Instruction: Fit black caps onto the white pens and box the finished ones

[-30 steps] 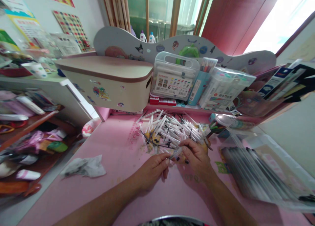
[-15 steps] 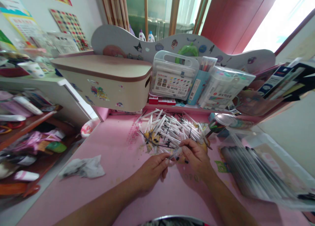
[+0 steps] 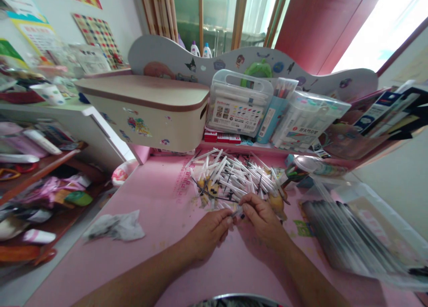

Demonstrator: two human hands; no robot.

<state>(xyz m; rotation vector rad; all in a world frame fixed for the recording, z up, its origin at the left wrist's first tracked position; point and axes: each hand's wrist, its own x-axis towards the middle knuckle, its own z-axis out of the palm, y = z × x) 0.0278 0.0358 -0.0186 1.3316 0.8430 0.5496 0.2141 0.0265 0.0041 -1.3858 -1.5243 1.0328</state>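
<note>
My left hand (image 3: 210,231) is closed in a pinch on one end of a thin grey, partly see-through pen piece (image 3: 236,212). The other end sits between the thumb and fingertips of my right hand (image 3: 262,215). Fingers cover much of this piece, so its full shape is hidden. A small black cap-like bit shows just under my right fingertips. Right behind both hands lies a loose pile of white tubes (image 3: 230,175), mixed with thin black sticks and small yellowish pieces.
A clear plastic box (image 3: 394,235) with dark-tipped pens (image 3: 347,235) stands at the right. A crumpled white tissue (image 3: 117,226) lies at the left on the pink desk (image 3: 160,182). Behind stand a lidded beige bin (image 3: 150,119) and marker cases (image 3: 240,104). A round metal rim (image 3: 240,296) shows at the bottom.
My right hand has shifted slightly left, closer to my left hand, and the pen piece shows less between them. The whole view has moved a little.
</note>
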